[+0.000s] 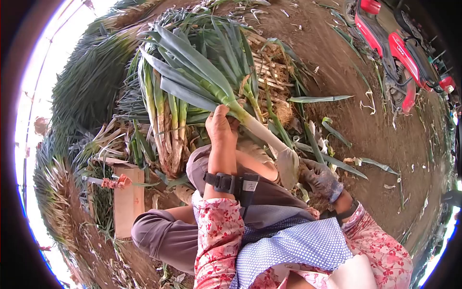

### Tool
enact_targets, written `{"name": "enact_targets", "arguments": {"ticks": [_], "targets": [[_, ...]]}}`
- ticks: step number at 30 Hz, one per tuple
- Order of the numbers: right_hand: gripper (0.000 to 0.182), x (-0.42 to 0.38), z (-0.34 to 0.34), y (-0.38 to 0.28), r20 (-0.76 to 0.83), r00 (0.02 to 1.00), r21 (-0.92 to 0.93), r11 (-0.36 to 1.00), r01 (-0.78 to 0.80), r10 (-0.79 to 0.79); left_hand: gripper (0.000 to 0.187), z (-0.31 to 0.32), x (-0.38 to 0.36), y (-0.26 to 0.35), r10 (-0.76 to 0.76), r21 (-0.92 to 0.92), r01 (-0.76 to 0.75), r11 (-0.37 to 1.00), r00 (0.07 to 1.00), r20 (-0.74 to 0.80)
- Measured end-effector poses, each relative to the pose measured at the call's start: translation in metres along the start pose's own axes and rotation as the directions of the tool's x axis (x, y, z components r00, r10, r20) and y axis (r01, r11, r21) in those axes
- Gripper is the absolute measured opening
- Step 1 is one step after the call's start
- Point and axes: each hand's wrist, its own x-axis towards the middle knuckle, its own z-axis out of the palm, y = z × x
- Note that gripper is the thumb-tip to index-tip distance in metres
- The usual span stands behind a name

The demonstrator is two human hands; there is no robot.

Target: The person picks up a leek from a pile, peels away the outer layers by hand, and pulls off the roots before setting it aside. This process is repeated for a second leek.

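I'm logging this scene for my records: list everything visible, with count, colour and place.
Held leek: one, green and white, centre
Heaped leeks: uncountable, green, upper left
Stacked leeks: many, pale shafts showing, upper centre
Vehicle: one, red and black, upper right
Cardboard: one, tan, lower left
Loose leaves: several, green, right
Soil: one expanse, brown, right
Apron: one, blue and white, lower centre
Left hand: one, bare, around the leek
Right hand: one, greyish, perhaps gloved, leek's lower end

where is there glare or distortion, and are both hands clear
Head view: fisheye distortion with black rounded corners; blown-out glare along the left edge; soft light, the leek and left hand fairly clear; the gloved right hand shows less detail.
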Motion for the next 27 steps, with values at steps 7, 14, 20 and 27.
{"name": "enact_targets", "arguments": {"ticks": [7, 14, 20, 27], "targets": [[0.059, 0.001, -0.001, 0.012, 0.059, 0.998, 0.177, 0.984, -0.004, -0.006, 0.026, -0.003, 0.002, 0.000, -0.016, -0.040, 0.016, 0.999, 1.000, 0.003], [0.058, -0.009, 0.010, 0.000, 0.136, 0.990, 0.310, 0.951, -0.024, -0.020, 0.030, -0.007, 0.007, -0.006, -0.057, -0.023, 0.057, 0.998, 0.998, 0.007], [0.056, -0.008, 0.009, 0.008, 0.046, 0.999, 0.308, 0.951, -0.027, 0.013, 0.029, -0.001, 0.004, -0.005, -0.078, -0.073, 0.077, 0.994, 0.997, 0.000], [0.055, -0.008, 0.018, 0.009, 0.029, 0.999, 0.431, 0.901, -0.048, 0.039, 0.023, -0.002, 0.004, -0.006, -0.114, -0.130, 0.110, 0.985, 0.993, -0.020]]}}
